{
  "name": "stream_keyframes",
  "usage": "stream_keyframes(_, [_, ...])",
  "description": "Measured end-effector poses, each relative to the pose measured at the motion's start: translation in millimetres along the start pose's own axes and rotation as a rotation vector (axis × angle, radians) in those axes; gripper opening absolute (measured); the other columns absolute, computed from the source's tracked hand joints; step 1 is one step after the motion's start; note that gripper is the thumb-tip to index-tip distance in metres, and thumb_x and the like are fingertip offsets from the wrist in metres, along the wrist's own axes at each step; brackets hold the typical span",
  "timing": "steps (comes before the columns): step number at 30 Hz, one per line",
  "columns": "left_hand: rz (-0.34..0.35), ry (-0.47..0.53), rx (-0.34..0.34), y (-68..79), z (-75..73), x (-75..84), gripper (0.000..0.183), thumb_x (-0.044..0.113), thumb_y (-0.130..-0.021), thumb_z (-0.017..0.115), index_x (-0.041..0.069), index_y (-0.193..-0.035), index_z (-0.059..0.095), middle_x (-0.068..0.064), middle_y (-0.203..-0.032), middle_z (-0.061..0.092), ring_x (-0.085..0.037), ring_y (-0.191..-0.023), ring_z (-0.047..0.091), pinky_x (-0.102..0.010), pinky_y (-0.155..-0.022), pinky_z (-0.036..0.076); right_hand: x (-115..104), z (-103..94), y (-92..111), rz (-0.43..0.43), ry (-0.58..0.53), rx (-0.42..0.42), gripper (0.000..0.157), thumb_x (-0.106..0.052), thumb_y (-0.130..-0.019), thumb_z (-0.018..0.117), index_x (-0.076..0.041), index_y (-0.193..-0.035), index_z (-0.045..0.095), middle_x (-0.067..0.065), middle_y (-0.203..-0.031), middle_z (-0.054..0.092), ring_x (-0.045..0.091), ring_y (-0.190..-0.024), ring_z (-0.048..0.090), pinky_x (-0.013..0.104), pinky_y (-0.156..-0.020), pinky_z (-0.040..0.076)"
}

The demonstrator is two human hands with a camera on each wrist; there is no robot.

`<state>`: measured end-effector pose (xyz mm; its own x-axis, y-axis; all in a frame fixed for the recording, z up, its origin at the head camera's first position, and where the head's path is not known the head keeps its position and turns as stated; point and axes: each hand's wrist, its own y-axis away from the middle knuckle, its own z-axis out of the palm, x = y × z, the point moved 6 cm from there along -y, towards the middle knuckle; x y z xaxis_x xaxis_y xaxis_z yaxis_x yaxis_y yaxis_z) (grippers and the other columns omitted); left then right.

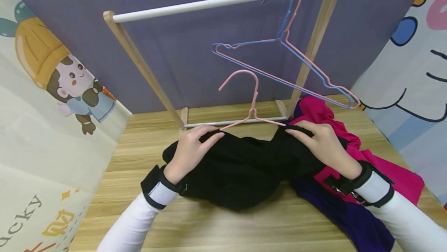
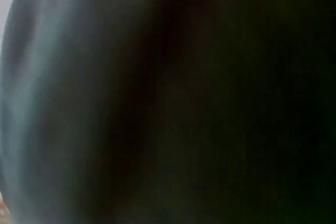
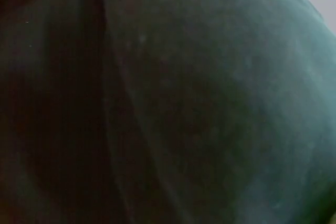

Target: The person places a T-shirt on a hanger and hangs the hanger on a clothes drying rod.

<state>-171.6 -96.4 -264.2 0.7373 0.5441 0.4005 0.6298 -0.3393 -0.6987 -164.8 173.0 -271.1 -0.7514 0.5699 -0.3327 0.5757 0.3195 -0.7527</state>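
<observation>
One cream printed panel (image 1: 38,139): well left of the left hand, showing a cartoon figure in an orange hat.
Left hand (image 1: 188,147): thumb and fingers pinch the black edge where the hanger's left arm meets it; whether they grip wire too, I cannot tell.
Black cloth garment (image 1: 241,170): between and below both hands, plain and dark, its top edge dipping in the middle, its body bunched and sagging to a rounded lower edge; the wrist views show it only as blurred dark folds.
Pink slim-armed hanger (image 1: 256,95): upright between the hands, hook curving left, arms sloping down to the cloth, lower part hidden.
Right hand (image 1: 324,143): thumb and fingers pinch the garment's edge by the hanger's right arm.
Blue hanger and its pink twin: above the right hand, together on the white rail (image 1: 209,4).
Magenta cloth (image 1: 380,170), dark purple cloth (image 1: 342,213): heaped beside and beneath the right hand and wrist.
</observation>
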Motion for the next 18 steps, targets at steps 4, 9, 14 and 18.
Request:
stream_keyframes(4, [0.015, -0.035, -0.039, 1.4, -1.9, -3.6, 0.017, 0.025, -0.076, 0.067, 0.012, -0.086, 0.065, -0.003, -0.080, 0.068, -0.009, -0.077, 0.059, -0.034, -0.065, 0.053, 1, -6.7, 0, 0.018, 0.009, 0.022, 0.024, 0.004, -0.062, 0.071, -0.011, -0.079, 0.065, -0.002, -0.065, 0.063, 0.003, -0.052, 0.044, 0.022, -0.047, 0.039])
stream_keyframes(9, [0.011, -0.081, -0.048, 4.4, -5.0, -8.9, 0.016, 0.025, -0.075, 0.068, 0.011, -0.084, 0.066, -0.003, -0.078, 0.067, -0.011, -0.075, 0.059, -0.035, -0.062, 0.052, 3, -11.1, 1, 0.049, 0.021, 0.027, 0.024, 0.005, -0.061, 0.072, -0.011, -0.078, 0.065, -0.001, -0.066, 0.064, 0.001, -0.053, 0.045, 0.021, -0.049, 0.039])
stream_keyframes(14, [-0.001, -0.176, -0.005, 3.1, -11.3, -13.3, 0.016, 0.026, -0.074, 0.068, 0.011, -0.076, 0.064, -0.002, -0.071, 0.065, -0.015, -0.067, 0.058, -0.038, -0.053, 0.050, 4, -14.1, -2, 0.030, 0.032, 0.022, 0.026, 0.004, -0.059, 0.073, -0.012, -0.078, 0.065, -0.003, -0.067, 0.064, 0.001, -0.055, 0.048, 0.021, -0.049, 0.041])
stream_keyframes(18, [-0.006, -0.236, 0.038, 0.4, -17.1, -18.4, 0.017, 0.026, -0.075, 0.068, 0.010, -0.072, 0.061, -0.002, -0.065, 0.061, -0.017, -0.058, 0.055, -0.038, -0.047, 0.045, 2, -16.6, -4, 0.025, 0.040, -0.064, 0.028, 0.002, -0.061, 0.073, -0.014, -0.082, 0.063, -0.005, -0.069, 0.062, 0.002, -0.056, 0.047, 0.021, -0.050, 0.040])
